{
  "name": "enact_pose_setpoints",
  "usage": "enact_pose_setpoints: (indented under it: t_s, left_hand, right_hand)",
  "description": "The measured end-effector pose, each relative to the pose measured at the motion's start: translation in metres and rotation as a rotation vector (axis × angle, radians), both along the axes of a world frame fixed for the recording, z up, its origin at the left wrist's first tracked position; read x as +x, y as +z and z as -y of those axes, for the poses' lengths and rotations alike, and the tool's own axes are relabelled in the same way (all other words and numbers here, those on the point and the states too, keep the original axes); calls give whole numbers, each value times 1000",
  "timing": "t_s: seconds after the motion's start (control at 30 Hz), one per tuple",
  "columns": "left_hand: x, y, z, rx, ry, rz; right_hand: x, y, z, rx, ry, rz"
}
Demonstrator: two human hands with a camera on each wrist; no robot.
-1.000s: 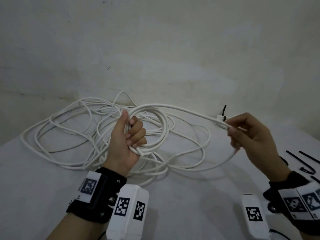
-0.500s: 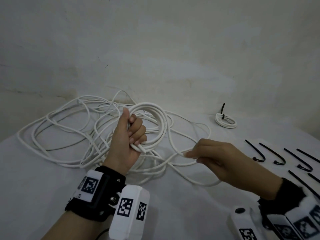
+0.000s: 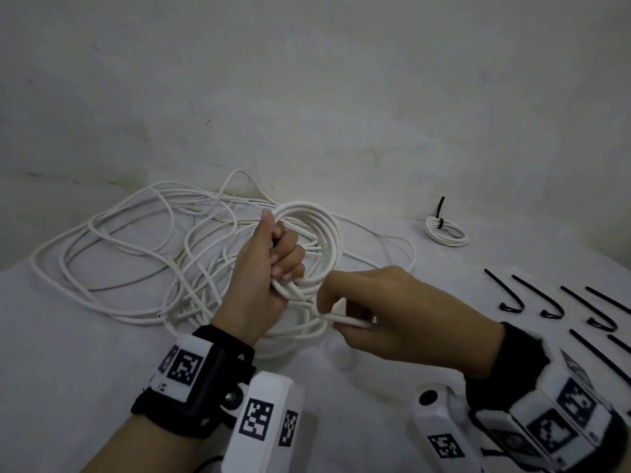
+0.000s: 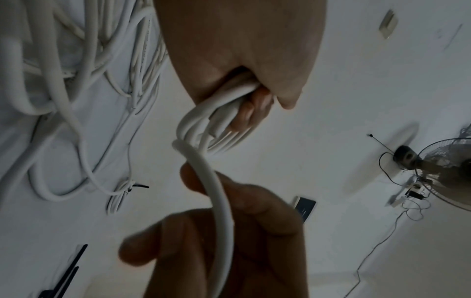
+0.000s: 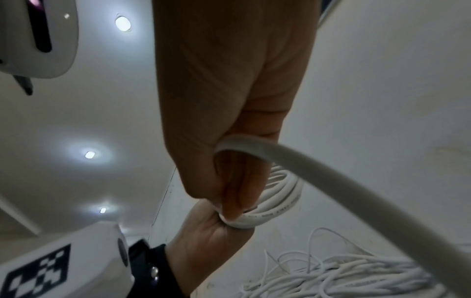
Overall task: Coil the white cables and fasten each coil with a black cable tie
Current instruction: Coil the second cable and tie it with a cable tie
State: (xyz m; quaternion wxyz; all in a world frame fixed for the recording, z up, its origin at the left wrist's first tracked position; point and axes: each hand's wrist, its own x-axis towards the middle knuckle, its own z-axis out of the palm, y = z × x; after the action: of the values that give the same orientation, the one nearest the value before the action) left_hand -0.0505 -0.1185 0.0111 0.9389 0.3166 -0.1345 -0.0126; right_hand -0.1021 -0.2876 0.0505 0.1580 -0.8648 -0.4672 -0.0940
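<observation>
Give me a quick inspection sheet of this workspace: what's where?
Surface: white table, against a scuffed wall.
Job's things: partly wound coil; finished tied coil at the back; spare black ties on the right.
Clutter: nothing seen.
Grippers: left hand grips the coil; right hand pinches the cable strand.
Cables: loose white cable tangled on the left.
Surroundings: standing fan, ceiling lights.

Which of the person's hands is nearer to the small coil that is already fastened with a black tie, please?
Right. The right hand pinches the loose cable nearer the person than the tied coil, which lies by the wall. The left hand, gripping the new coil, is farther left.
</observation>
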Motion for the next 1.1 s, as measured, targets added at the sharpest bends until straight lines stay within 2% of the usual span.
enact_pose_setpoints:
  t_s: [0.17, 0.3, 0.43, 0.53, 0.6, 0.7, 0.8, 0.93, 1.1]
  left_hand:
    - [0, 2, -4, -15, 12, 9]
    - [-3, -1, 4, 36, -36, 14]
    - [-13, -8, 20, 201, -97, 24]
    - [-20, -11, 23, 399, -81, 80]
    - [-22, -11, 23, 456, -87, 96]
    - [-22, -9, 23, 472, -137, 97]
    - [-21, -10, 23, 487, -166, 78]
    - [-21, -8, 21, 403, -271, 25]
    - [-19, -4, 13, 359, -371, -22]
  right_hand:
    - [-2, -2, 9, 89, 15, -151]
    - [-3, -5, 5, 8, 30, -65]
    - [2, -3, -4, 41, 18, 25]
    - [6, -2, -9, 201, -14, -4]
    - [10, -1, -9, 316, -74, 21]
    - [15, -2, -8, 422, -136, -6]
    - [18, -3, -9, 436, -155, 0]
    - [21, -3, -9, 524, -237, 40]
    - [27, -7, -10, 594, -349, 208]
